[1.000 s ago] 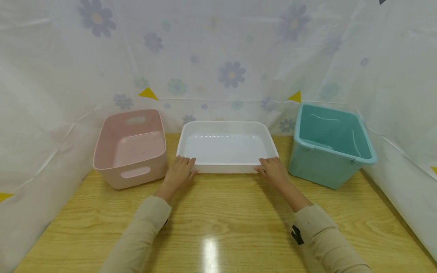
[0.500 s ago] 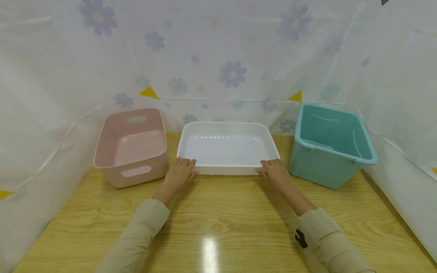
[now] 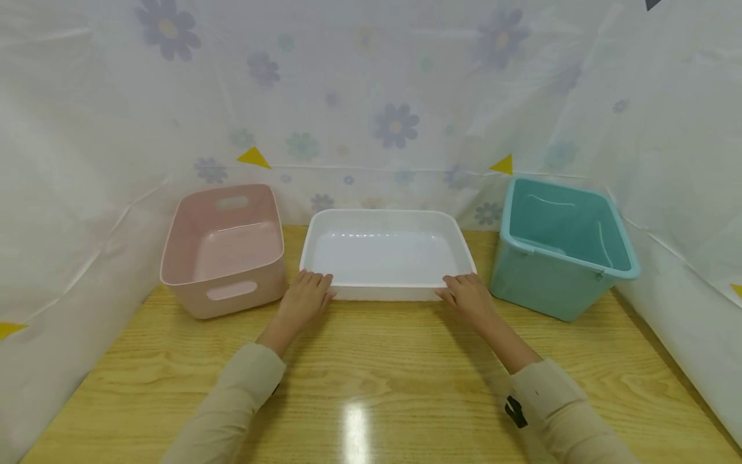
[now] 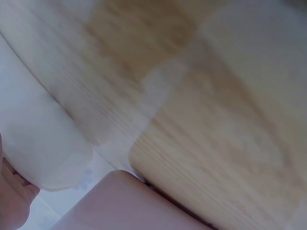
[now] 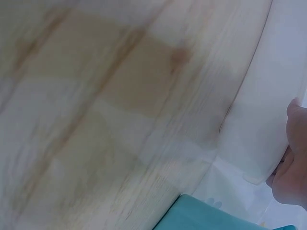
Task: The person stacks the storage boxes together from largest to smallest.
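Note:
A shallow white rectangular tray [image 3: 388, 294] sits on the wooden table, between a pink basket and a teal bin. My left hand [image 3: 303, 300] grips its near left corner, fingers over the rim and thumb at the front wall. At the near right corner my right hand [image 3: 471, 300] holds the tray the same way. In the left wrist view, part of the left hand [image 4: 14, 203] shows at the edge beside the tray's white wall [image 4: 43, 129]. The right wrist view catches the right hand [image 5: 292, 163] against the tray's outer side [image 5: 261, 115]. Nothing lies inside the tray.
The pink basket [image 3: 269, 283] with handle slots stands close to my left hand. A deeper teal bin [image 3: 539, 283] stands right of the tray. Behind them hangs a white flowered sheet [image 3: 348, 84]. The wooden table [image 3: 371, 361] extends toward me.
The white tray has slid slightly toward me, with both hands holding its near corners and drawing back a little. The pink basket and teal bin have stayed in place.

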Available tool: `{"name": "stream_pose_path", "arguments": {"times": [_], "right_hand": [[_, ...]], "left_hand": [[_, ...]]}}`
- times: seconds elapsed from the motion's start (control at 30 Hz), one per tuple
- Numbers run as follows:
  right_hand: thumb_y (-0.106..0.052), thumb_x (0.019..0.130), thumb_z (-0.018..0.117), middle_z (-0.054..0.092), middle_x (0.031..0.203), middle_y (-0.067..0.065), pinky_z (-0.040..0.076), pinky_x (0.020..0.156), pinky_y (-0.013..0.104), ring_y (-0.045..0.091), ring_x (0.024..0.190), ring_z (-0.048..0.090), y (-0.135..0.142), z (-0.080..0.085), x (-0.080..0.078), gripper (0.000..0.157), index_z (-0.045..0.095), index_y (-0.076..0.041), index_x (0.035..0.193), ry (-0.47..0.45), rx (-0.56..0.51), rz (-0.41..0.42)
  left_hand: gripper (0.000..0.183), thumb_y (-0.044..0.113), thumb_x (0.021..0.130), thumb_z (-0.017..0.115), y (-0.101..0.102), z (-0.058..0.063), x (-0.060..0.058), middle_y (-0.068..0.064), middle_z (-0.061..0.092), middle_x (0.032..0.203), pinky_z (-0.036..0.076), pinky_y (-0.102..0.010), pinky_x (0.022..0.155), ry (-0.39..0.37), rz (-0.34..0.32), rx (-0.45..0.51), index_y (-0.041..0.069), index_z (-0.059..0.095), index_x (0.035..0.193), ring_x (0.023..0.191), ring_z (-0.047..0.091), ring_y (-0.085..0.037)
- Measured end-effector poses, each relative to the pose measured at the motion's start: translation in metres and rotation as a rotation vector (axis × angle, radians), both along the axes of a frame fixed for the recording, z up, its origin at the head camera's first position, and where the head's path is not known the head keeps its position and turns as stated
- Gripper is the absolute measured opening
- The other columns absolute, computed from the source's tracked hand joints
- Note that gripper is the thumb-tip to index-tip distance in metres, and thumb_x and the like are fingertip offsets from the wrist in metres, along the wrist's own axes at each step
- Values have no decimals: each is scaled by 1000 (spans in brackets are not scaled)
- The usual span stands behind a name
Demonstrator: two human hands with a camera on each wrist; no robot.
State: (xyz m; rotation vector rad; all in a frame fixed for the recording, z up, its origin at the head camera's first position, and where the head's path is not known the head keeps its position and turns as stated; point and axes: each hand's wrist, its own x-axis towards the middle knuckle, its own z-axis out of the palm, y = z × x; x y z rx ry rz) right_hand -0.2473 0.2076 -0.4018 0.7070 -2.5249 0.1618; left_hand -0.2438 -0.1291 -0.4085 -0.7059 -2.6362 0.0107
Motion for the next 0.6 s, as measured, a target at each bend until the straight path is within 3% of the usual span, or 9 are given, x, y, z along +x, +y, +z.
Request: {"name": "stream_pose_path", "arguments": {"times": [0.17,0.6], "right_hand": [[-16,83,67,67,85,20,49,78,46,35,81,64,0,0,2,27,62,6,97,21,-9,16],[-17,84,65,67,89,22,48,82,50,36,84,64,0,2,8,29,62,7,100,-15,-27,7]], "left_hand": [[32,24,96,50,0,0,1,-15,62,103,42,-45,102,23,-4,4,0,52,116,102,58,-31],[31,22,97,47,1,2,7,-17,61,106,39,-47,103,-39,-2,35,-2,51,117,105,56,-33]]}}
